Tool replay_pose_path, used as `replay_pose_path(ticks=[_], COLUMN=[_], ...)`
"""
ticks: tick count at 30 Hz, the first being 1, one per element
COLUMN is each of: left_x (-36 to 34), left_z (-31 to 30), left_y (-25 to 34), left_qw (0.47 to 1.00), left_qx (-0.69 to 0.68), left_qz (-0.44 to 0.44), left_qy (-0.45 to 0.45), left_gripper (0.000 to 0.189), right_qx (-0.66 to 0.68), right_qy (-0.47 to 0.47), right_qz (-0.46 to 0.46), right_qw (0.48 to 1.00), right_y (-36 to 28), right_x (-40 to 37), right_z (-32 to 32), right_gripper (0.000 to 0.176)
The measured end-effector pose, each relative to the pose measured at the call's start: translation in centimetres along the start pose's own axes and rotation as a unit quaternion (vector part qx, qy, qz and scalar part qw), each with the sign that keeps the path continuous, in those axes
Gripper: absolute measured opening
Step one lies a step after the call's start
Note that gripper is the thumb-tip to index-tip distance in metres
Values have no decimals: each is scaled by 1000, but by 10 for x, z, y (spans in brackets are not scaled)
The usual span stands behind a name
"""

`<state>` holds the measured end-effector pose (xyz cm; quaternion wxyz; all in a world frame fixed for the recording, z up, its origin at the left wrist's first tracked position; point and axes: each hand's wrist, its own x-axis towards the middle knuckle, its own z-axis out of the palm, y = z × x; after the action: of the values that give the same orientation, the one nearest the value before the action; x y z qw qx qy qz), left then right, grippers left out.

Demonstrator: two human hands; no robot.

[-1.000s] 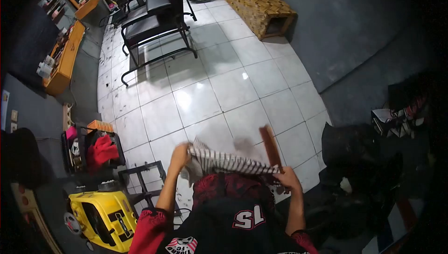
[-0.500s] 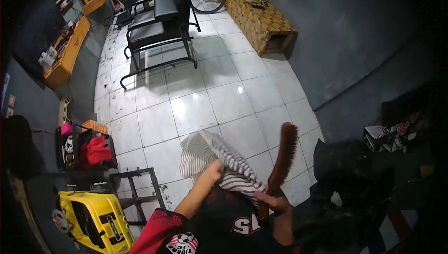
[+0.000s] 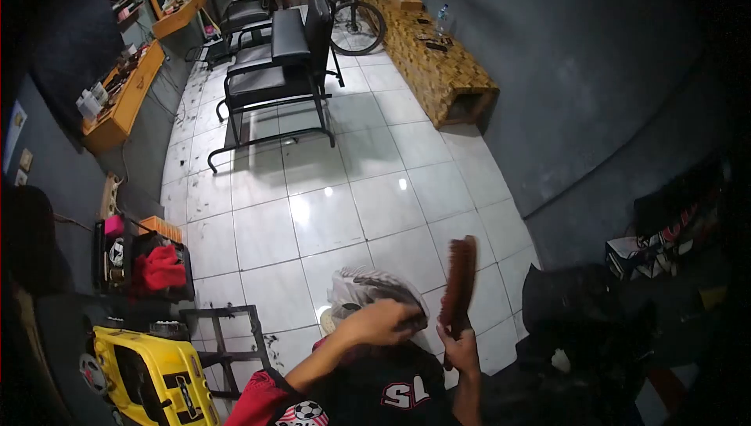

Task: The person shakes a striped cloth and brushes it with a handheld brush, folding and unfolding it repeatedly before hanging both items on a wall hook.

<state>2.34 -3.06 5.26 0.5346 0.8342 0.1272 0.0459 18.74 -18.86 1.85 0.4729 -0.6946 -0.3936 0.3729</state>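
Note:
My left hand [image 3: 385, 321] is closed on a grey-and-white striped cloth [image 3: 356, 289], bunched up in front of my chest and blurred by motion. Its lower part is hidden behind my hand and forearm. In my right hand [image 3: 461, 352] I grip the handle of a brown brush [image 3: 460, 281] with a long row of bristles. The brush stands nearly upright, to the right of the cloth and apart from it.
Black barber chairs [image 3: 282, 66] stand ahead on white tiles. A woven-pattern bench [image 3: 422, 54] runs along the right wall, with a bicycle [image 3: 352, 15] behind. At left are a wooden shelf [image 3: 125, 105], a cart with a red cloth [image 3: 160, 268] and a yellow toy car [image 3: 152, 375].
The striped cloth has been gathered closer to my left hand, which has moved right. The brush has come away from the cloth and dropped slightly lower. My view has tilted up a little.

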Motion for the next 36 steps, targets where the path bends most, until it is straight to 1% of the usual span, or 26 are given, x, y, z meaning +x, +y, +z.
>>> replay_pose_path(ticks=[1, 3, 4, 6, 8, 9, 11, 12, 14, 15, 16, 17, 18, 20, 22, 23, 24, 26, 27, 30, 31, 32, 33, 34, 35, 36], left_x=[-1, -7, -11, -29, -51, -58, -75, -84, -104, -107, -107, -99, -90, -70, -50, -46, -43, -48, -54, -60, -64, -70, -73, -81, -96, -129], left_z=[-2, 1, -8, -31, -41, -36, -50, -58, -51, -51, -51, -47, -45, -63, -102, -120, -136, -157, -161, -142, -125, -103, -78, -52, -18, 29], left_y=[7, 6, 16, 24, 15, -2, -9, -14, -76, -89, -102, -133, -151, -172, -135, -102, -72, -10, 9, 19, -2, -36, -69, -91, -150, -218], left_qw=[999, 996, 994, 993, 990, 997, 991, 983, 971, 958, 936, 919, 891, 864, 821, 806, 763, 725, 716, 698, 698, 722, 768, 849, 920, 926], left_qx=[7, 24, 33, -25, -113, -3, 71, 109, 176, 201, 224, 271, 314, 348, 417, 391, 402, 382, 371, 295, 319, 339, 331, 292, 212, 251], left_qz=[14, 29, 36, 63, 63, 39, -34, -69, -143, -205, -266, -250, -231, -206, -133, -107, -45, 4, 32, 96, 94, 84, 52, -60, -117, -272], left_qy=[-48, -84, -103, -92, -61, -68, -110, -131, -80, -15, 50, 143, 233, 300, 367, 431, 505, 573, 590, 646, 634, 597, 545, 437, 307, 70], left_gripper=[28, 27, 26, 26, 26, 25, 25, 25, 29, 28, 27, 27, 27, 26, 30, 39, 51, 54, 49, 44, 43, 41, 42, 39, 34, 27], right_qx=[-3, -9, -8, 3, -48, -78, -138, -162, -211, -130, -207, -281, -351, -449, -399, -408, -418, -369, -321, -278, -275, -270, -302, -332, -334, -399], right_qy=[-39, -116, -216, -413, -464, -475, -492, -505, -526, -496, -436, -372, -303, -82, 122, 158, 189, 333, 354, 346, 337, 331, 254, 174, 86, -79], right_qz=[-3, -10, -26, -52, -53, -39, -9, 24, 93, 196, 155, 113, 72, -15, -241, -261, -278, -347, -364, -319, -282, -248, -242, -231, -144, 78], right_qw=[999, 993, 976, 909, 883, 876, 859, 847, 819, 836, 862, 878, 883, 890, 877, 860, 844, 795, 800, 837, 855, 870, 886, 898, 928, 910], right_y=[0, 0, 0, -1, 5, -2, -21, -20, -17, -7, 5, 22, 29, 28, 15, -13, -48, -94, -87, -73, -50, -25, 2, 36, 84, 126], right_x=[3, 9, 15, 25, 30, 31, 32, 34, 34, 33, 43, 55, 61, 79, 95, 100, 96, 85, 83, 69, 65, 62, 56, 43, 23, 3], right_z=[1, 3, 0, -4, -8, -13, -28, -32, -38, -41, -43, -46, -46, -46, -56, -62, -69, -69, -78, -81, -74, -66, -56, -46, -47, -47], right_gripper=[38, 34, 33, 33, 35, 28, 17, 19, 23, 27, 28, 28, 29, 31, 27, 24, 25, 22, 20, 15, 15, 16, 18, 20, 25, 29])
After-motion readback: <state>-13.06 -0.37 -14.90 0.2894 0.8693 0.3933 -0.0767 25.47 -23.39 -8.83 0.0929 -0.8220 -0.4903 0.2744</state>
